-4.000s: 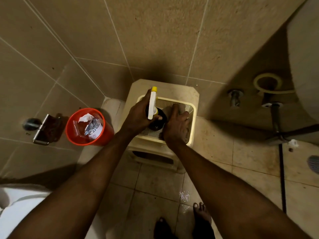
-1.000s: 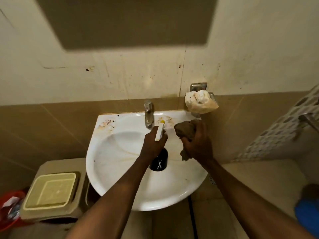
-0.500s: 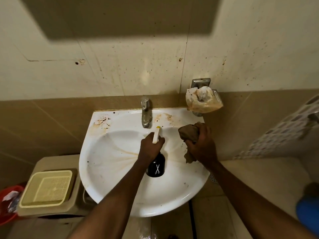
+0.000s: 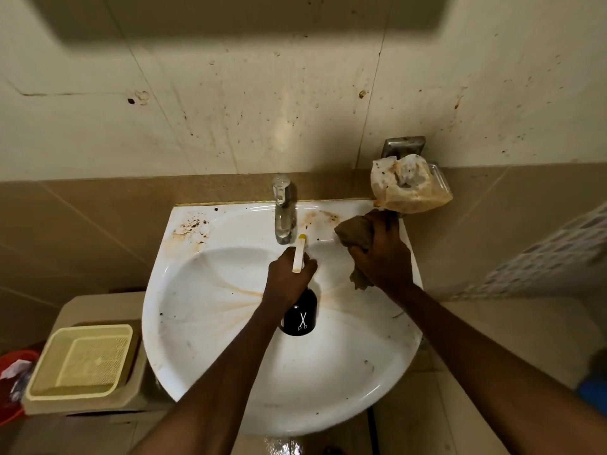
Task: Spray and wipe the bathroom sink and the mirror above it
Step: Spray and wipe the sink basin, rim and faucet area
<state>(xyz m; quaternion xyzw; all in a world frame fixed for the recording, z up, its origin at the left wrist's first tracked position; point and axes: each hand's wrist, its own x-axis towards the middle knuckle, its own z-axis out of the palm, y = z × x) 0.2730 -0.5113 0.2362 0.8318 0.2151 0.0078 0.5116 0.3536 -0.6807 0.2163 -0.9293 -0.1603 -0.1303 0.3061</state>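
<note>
Gripping the spray bottle (image 4: pixel 299 318), left hand (image 4: pixel 289 279) aims its nozzle faucetward; right-hand fingers (image 4: pixel 382 257) clutch brown cloth (image 4: pixel 354 233).

bathroom | wall-hung sink (image 4: pixel 230 382) | tap (image 4: pixel 283 215) | tiled wall (image 4: pixel 98 224)

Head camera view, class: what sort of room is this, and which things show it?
Most likely a small bathroom: a wall-mounted white sink with a metal tap, tiled walls, and a soap holder fixed beside it.

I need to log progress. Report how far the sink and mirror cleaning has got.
Done: nothing visibly clean; the sink has rust stains. In hand: left hand grips the spray bottle over the basin, right hand holds the brown rag. Left: wiping the sink; the mirror is out of view.
</note>
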